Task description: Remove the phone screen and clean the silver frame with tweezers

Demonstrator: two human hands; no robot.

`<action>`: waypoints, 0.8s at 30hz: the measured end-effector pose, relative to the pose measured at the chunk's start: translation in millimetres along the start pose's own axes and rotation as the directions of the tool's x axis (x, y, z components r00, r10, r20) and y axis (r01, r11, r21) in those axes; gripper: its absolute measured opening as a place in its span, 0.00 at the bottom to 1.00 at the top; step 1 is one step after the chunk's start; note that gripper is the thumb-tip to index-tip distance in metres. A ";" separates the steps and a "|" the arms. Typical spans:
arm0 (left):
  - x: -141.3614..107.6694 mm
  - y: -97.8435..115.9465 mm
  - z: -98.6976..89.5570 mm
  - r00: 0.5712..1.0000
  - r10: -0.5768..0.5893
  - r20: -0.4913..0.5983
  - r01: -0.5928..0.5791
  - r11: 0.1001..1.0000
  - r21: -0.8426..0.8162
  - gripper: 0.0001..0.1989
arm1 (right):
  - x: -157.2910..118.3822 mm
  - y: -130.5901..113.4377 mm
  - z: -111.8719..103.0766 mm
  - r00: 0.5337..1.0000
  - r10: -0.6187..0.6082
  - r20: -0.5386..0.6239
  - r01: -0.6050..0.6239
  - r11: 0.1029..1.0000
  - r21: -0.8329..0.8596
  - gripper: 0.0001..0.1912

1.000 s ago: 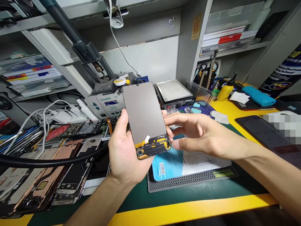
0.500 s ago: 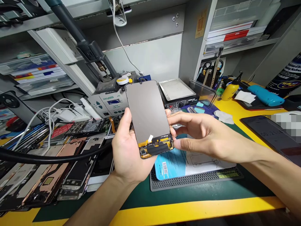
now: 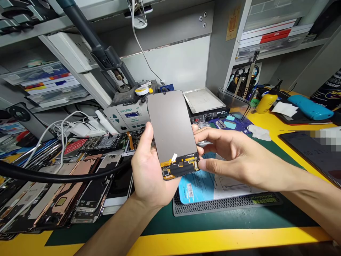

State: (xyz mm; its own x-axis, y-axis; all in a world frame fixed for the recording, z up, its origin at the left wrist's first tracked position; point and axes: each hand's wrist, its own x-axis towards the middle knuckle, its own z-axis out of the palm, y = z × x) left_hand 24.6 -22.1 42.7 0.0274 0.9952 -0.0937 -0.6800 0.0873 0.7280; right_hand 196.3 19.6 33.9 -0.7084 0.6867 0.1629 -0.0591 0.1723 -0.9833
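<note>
By the left hand (image 3: 156,174), a phone display panel (image 3: 172,124) is held from below, with the palm under its lower part, the thumb laid along its left edge and the fingers closed around from behind. By the thumb of the right hand (image 3: 236,156), the lower right corner of the panel is met, and the forefinger is put near the right edge; whether the panel is pinched or only touched there cannot be told. The panel is raised, tilted, above the worktop (image 3: 226,241), and its grey back is turned to the view. At its lower end a black and orange flex circuit (image 3: 181,165) is seen, and a small white label (image 3: 174,157) is stuck just above. Below the hands, a blue and white package (image 3: 198,186) is laid on a grey honeycomb mat (image 3: 213,208), which is placed on a green mat (image 3: 239,222). Behind the panel, a heating plate (image 3: 204,99) and a soldering station (image 3: 128,117) are set. To the left, phone parts (image 3: 57,199) are laid in a row, partly crossed by a black cable (image 3: 53,176). To the right, a dark phone (image 3: 309,149), a yellow bottle (image 3: 266,102) and a turquoise tool (image 3: 310,107) are placed.
</note>
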 end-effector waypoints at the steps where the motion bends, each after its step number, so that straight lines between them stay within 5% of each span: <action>1: 0.5 -0.4 -0.6 1.000 0.003 0.004 -0.003 1.000 -0.001 0.32 | -0.5 -0.1 0.6 1.000 -0.003 -0.003 0.003 1.000 0.000 0.11; 15: 0.9 -7.6 -3.8 0.999 0.019 0.048 -0.022 0.998 0.056 0.34 | 0.0 6.9 5.5 0.999 -0.005 -0.053 0.004 1.000 -0.019 0.15; 24: 0.9 -7.9 -3.2 0.997 0.013 0.077 -0.015 1.000 0.023 0.37 | 0.8 4.5 7.2 0.996 -0.023 -0.082 0.018 0.998 -0.063 0.09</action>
State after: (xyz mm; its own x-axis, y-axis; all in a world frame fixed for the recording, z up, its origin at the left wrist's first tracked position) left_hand 27.7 -22.0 34.6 0.0745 0.9967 -0.0316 -0.6635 0.0732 0.7446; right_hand 190.4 15.8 29.1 -0.6466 0.7384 0.1916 -0.0272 0.2287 -0.9731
